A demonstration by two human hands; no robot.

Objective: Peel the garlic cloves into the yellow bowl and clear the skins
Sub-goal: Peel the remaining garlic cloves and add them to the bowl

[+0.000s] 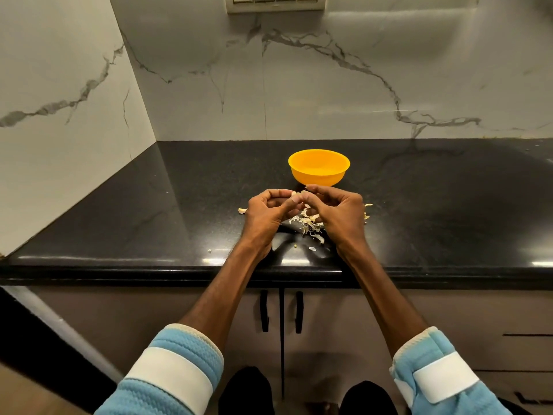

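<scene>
1. While both hands met above the black counter (149, 220), the left hand (267, 212) and the right hand (339, 211) pinched one small garlic clove (297, 193) between their curled fingertips.
2. That clove sat in the air just on the near side of the yellow bowl (317, 178), which stood upright on the counter, farther from the person than the hands.
3. Loose skins (309, 224) lay in a pale heap on the counter beneath and between the hands, with a few more flakes just right of the right hand.
4. A pale piece (241, 210) lay on the counter just left of the left hand; it looked like another clove, though it was too small to be sure.
5. Light blue sleeves (179, 375) with white bands covered both forearms near the bottom edge.
6. Below the counter edge, two cabinet doors carried black handles (264, 311).
7. Behind the counter rose a marble wall (359, 100) with a switch panel (275, 3) at the top.
</scene>
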